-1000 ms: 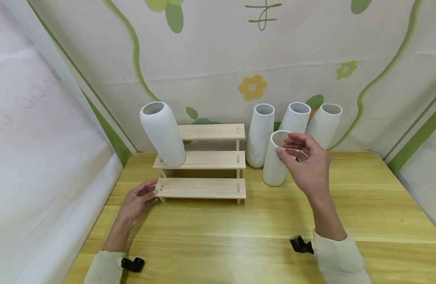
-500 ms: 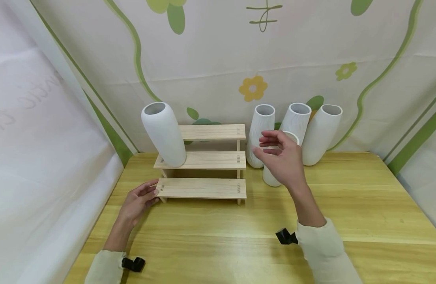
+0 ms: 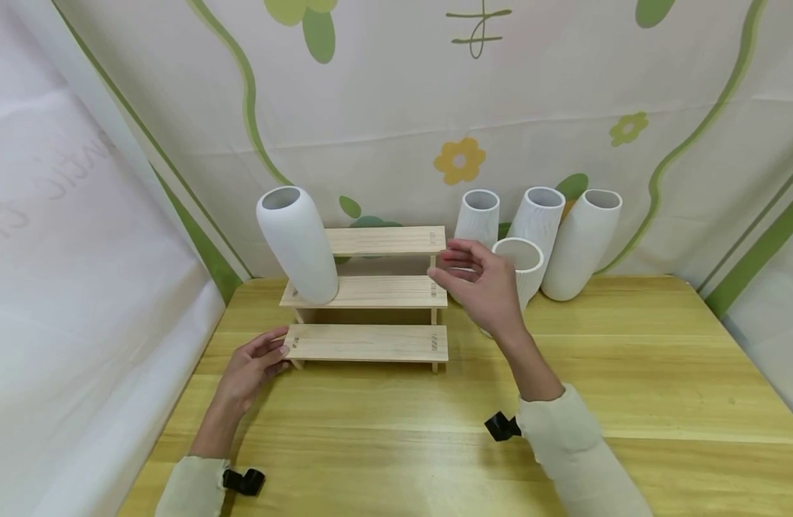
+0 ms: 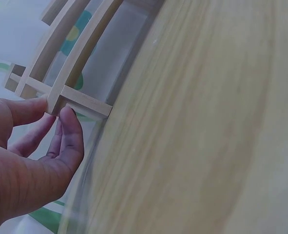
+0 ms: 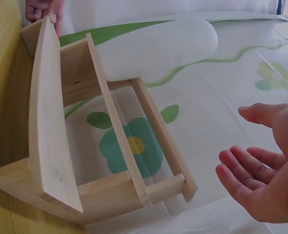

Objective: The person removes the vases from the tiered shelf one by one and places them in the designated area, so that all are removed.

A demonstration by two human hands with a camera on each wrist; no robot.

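Note:
A three-step wooden display stand [image 3: 370, 342] stands on the table, seen from its right end in the right wrist view. My left hand [image 3: 249, 370] pinches the left end of its lowest step between thumb and fingers, as the left wrist view shows closely. Beside the upper steps' right end is my right hand [image 3: 489, 287], fingers relaxed and apart from the thumb, nothing between them. In the right wrist view this hand [image 5: 265, 165] hangs clear of the stand. A smooth white vase [image 3: 298, 244] stands on the left of the middle step. Behind my right hand, a ribbed white vase [image 3: 528, 276] is partly hidden.
Three more white vases stand at the back right: a textured one [image 3: 476, 219], another textured one [image 3: 538, 222] and a smooth one [image 3: 583, 244]. A white cloth [image 3: 383, 86] with green plants hangs behind the wooden table [image 3: 370, 445].
My right hand has moved left, away from the front ribbed vase's rim, to the right end of the stand. My left hand has stayed at the lowest step.

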